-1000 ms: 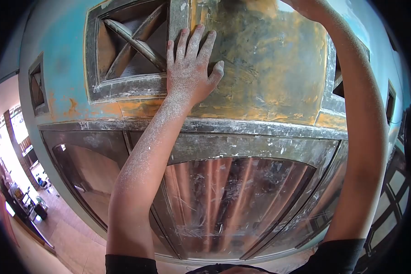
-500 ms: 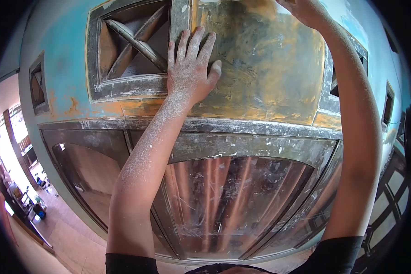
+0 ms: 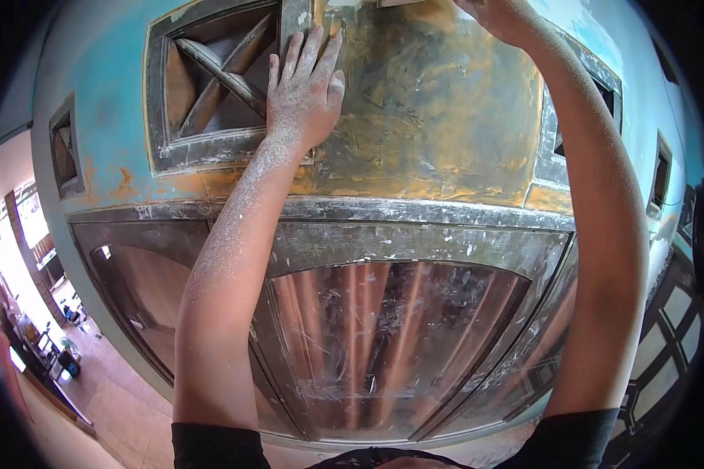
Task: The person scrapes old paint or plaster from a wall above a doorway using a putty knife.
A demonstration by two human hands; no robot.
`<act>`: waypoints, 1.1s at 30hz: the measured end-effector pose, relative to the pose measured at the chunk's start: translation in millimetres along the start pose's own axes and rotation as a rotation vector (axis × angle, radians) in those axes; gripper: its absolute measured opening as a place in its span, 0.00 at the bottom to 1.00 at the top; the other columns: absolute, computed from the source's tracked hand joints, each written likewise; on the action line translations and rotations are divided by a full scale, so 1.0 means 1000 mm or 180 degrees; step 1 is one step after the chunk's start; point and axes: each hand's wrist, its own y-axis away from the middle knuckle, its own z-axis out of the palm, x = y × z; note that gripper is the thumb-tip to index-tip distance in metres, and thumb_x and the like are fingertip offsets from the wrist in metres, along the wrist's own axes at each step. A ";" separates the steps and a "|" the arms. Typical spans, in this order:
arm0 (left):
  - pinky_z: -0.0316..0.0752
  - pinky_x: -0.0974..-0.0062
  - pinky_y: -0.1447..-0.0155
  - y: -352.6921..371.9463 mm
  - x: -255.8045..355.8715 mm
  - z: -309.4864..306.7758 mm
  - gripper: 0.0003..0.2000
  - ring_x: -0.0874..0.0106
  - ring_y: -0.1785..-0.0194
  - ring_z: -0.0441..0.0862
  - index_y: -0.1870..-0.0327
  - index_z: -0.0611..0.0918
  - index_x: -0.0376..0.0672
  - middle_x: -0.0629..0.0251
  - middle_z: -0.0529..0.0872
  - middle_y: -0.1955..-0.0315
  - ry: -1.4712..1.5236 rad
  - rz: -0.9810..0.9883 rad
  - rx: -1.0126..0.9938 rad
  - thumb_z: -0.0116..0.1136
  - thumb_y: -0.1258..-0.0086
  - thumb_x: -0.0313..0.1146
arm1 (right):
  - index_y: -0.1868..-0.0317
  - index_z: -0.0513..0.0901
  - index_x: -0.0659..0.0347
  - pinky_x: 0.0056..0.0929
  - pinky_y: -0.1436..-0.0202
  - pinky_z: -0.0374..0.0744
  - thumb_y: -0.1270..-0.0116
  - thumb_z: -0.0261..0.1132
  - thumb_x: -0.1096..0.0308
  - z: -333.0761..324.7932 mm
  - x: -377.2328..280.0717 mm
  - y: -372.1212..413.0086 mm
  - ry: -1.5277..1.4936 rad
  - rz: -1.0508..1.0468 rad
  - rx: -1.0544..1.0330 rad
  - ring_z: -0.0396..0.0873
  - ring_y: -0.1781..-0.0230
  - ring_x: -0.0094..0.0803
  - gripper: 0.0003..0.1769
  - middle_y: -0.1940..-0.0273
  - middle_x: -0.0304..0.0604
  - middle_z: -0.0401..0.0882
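Note:
My left hand [image 3: 303,98], dusted with pale powder, lies flat with fingers stretched upward. It rests on the upright side of the worn wooden vent frame [image 3: 211,150], which holds crossed bars. To its right is a wall patch [image 3: 438,117] of mottled grey-brown and ochre. At the top edge is my right hand [image 3: 508,19], its fingers mostly cut off by the view. Left of it, a sliver of a pale, flat-edged thing [image 3: 399,2] shows against the wall; whether the hand holds it is hidden.
Below runs a scuffed wooden beam [image 3: 414,213] over a glazed panel [image 3: 399,344] with reddish curtain folds behind it. Another vent frame [image 3: 547,168] sits behind my right forearm. Turquoise wall paint [image 3: 105,102] shows at left, above a tiled floor [image 3: 117,399].
My left hand has slid up and left along the vent frame's side. My right hand has shifted slightly left, and the pale edge has come into view at the top.

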 end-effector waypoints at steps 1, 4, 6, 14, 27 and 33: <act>0.43 0.44 0.14 0.000 0.000 0.000 0.29 0.58 0.13 0.48 0.16 0.60 0.57 0.62 0.54 0.15 -0.0006 0.0006 -0.0001 0.45 0.17 0.42 | 0.42 0.85 0.56 0.47 0.44 0.81 0.27 0.66 0.63 0.001 -0.001 0.000 -0.0037 0.0015 -0.0009 0.85 0.47 0.51 0.16 0.49 0.53 0.88; 0.44 0.44 0.14 0.000 0.000 0.000 0.29 0.58 0.13 0.48 0.16 0.60 0.57 0.62 0.54 0.15 -0.0008 -0.0009 -0.0054 0.45 0.16 0.41 | 0.42 0.85 0.57 0.48 0.44 0.81 0.26 0.66 0.62 0.002 -0.005 0.006 0.0055 0.0049 -0.0027 0.85 0.47 0.52 0.16 0.49 0.54 0.88; 0.44 0.44 0.15 0.002 0.000 -0.001 0.29 0.58 0.13 0.49 0.16 0.61 0.56 0.62 0.54 0.15 0.0040 -0.0006 -0.0035 0.46 0.16 0.41 | 0.42 0.85 0.57 0.48 0.43 0.81 0.26 0.66 0.62 0.000 -0.004 0.007 0.0035 0.0018 0.0000 0.85 0.47 0.52 0.16 0.48 0.54 0.88; 0.43 0.46 0.14 0.002 0.001 -0.003 0.29 0.58 0.13 0.48 0.16 0.60 0.55 0.63 0.54 0.15 -0.0026 -0.0030 -0.0138 0.45 0.16 0.42 | 0.37 0.83 0.53 0.49 0.35 0.77 0.28 0.67 0.59 0.002 -0.007 0.020 0.0047 0.0437 -0.0423 0.80 0.39 0.53 0.21 0.40 0.53 0.83; 0.40 0.44 0.14 0.005 0.004 -0.001 0.30 0.58 0.13 0.47 0.15 0.59 0.55 0.64 0.53 0.15 -0.0228 0.0001 -0.0121 0.46 0.17 0.43 | 0.45 0.80 0.51 0.51 0.52 0.82 0.23 0.63 0.60 0.066 -0.014 0.149 -0.0721 0.0748 0.0425 0.86 0.53 0.58 0.11 0.56 0.54 0.88; 0.39 0.43 0.14 0.002 0.003 -0.004 0.31 0.59 0.12 0.45 0.15 0.57 0.55 0.64 0.51 0.14 -0.0297 -0.0011 -0.0233 0.45 0.17 0.43 | 0.40 0.82 0.47 0.53 0.51 0.82 0.23 0.61 0.57 0.062 -0.020 0.116 -0.0602 0.0712 0.0338 0.86 0.54 0.56 0.15 0.58 0.55 0.89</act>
